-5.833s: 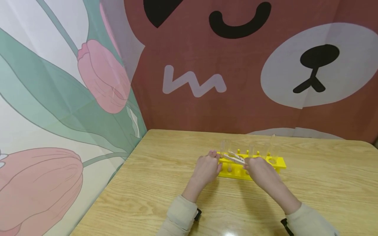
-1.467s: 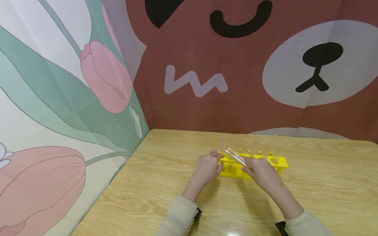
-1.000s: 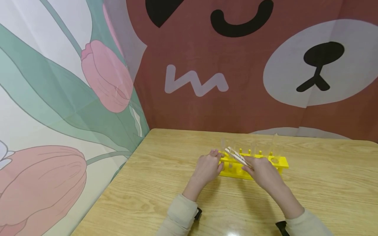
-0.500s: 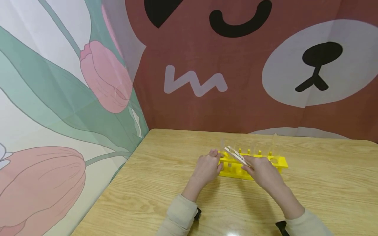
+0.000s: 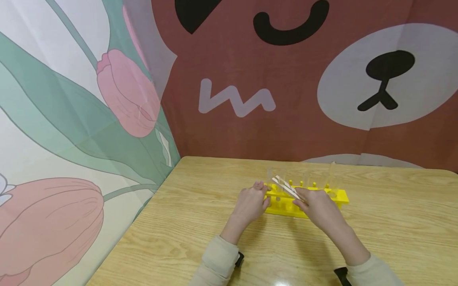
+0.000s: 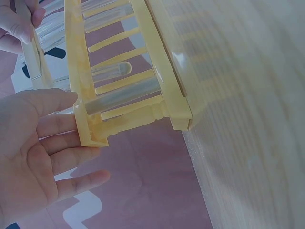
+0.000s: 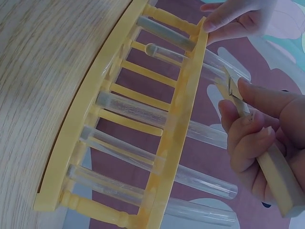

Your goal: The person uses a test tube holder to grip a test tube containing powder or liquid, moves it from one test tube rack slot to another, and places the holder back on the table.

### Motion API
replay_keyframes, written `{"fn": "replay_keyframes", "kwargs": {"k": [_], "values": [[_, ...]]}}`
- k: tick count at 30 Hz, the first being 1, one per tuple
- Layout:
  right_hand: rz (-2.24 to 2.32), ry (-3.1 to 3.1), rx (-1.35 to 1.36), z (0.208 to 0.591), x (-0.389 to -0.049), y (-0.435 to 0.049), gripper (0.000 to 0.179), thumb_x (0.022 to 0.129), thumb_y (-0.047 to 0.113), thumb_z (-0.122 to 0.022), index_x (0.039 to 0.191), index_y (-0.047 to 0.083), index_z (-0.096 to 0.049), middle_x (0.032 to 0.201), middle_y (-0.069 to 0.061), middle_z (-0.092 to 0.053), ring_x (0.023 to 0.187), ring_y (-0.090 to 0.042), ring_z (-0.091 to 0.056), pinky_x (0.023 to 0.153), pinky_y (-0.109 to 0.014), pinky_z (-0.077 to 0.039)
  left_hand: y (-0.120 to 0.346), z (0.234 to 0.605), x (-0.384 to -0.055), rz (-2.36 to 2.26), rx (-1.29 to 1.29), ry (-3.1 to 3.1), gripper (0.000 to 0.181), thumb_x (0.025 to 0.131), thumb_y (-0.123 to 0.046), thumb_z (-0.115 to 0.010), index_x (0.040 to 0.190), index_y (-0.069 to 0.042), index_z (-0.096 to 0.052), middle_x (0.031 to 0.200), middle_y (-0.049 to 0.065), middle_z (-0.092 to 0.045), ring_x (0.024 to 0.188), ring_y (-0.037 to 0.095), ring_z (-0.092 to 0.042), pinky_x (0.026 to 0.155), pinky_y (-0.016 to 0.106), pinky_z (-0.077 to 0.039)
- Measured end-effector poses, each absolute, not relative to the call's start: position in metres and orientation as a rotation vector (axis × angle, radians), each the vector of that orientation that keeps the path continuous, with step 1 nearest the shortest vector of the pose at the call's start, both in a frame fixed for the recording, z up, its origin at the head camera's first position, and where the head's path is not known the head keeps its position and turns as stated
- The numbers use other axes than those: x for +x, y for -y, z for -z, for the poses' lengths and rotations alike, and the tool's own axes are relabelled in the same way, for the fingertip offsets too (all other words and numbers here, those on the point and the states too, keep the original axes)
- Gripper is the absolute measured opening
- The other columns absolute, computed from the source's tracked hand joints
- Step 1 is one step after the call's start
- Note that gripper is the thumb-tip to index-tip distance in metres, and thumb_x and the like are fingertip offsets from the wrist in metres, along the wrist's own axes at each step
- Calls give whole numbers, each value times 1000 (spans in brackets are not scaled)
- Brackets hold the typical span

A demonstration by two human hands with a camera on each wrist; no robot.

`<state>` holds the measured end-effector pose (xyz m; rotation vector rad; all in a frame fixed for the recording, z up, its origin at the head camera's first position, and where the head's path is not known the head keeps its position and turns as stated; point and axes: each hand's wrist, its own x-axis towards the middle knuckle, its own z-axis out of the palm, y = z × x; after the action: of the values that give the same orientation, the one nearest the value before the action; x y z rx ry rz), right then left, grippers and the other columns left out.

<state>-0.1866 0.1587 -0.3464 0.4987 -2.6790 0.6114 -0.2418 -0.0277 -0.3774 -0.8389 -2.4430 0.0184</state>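
A yellow test tube rack (image 5: pixel 342 196) stands on the table, with several clear test tubes in its holes. At its left end my left hand (image 5: pixel 249 204) pinches the top plate between thumb and fingers. My right hand (image 5: pixel 319 208) grips a wooden test tube holder (image 7: pixel 281 183) that slants up to the left above the rack. The holder's jaws are at the upper part of the second tube from the left (image 7: pixel 167 56). That tube's rounded bottom hangs between the two plates, well above the base. The neighbouring end tube (image 6: pixel 125 95) reaches down to the base.
More glass tubes (image 7: pixel 205 181) stand in the rack toward its right end, their tops rising above the plate. Yellow pegs (image 5: pixel 301 184) line the rack's back edge. The wood-grain table (image 5: pixel 200 222) extends around it, and a printed cloth (image 5: pixel 222 135) hangs behind.
My right hand has tilted the wooden test tube holder upward, and the second tube has risen in its hole, creeping slightly higher over the last second. My left hand keeps its place on the rack.
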Motion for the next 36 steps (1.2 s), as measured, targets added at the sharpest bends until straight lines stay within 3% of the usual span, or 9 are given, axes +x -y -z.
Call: {"fn": "replay_keyframes", "kwargs": {"k": [6,14,31,36], "values": [[-609,2677,505,346,-187,-159,30,77,10,-67,102,-7,-62,70,-8,-61,41,-7,-35,38,-21,-32,28,378,-242,-16,-837,2442,20,81,-27,-63,94,-13,-68,90,-5,-62,64,7,-57,40,17,-32],[-624,2680,498,345,-186,-160,33,77,11,-67,104,-7,-61,72,-8,-61,42,-8,-35,38,-22,-32,27,377,-242,-12,-841,2436,19,81,-26,-63,93,-13,-68,90,-5,-62,65,7,-57,39,16,-31],[-629,2703,477,342,-185,-161,38,79,12,-66,110,-8,-59,67,-5,-60,40,-8,-34,37,-22,-31,26,377,-242,-18,-840,2439,21,81,-27,-63,96,-13,-68,94,-2,-63,86,10,-61,42,20,-36],[-620,2692,481,342,-185,-161,38,79,12,-66,109,-9,-59,71,-8,-62,41,-8,-34,37,-22,-31,27,377,-241,-14,-840,2430,21,81,-27,-63,95,-13,-68,92,-2,-62,82,10,-61,41,19,-35]]}}
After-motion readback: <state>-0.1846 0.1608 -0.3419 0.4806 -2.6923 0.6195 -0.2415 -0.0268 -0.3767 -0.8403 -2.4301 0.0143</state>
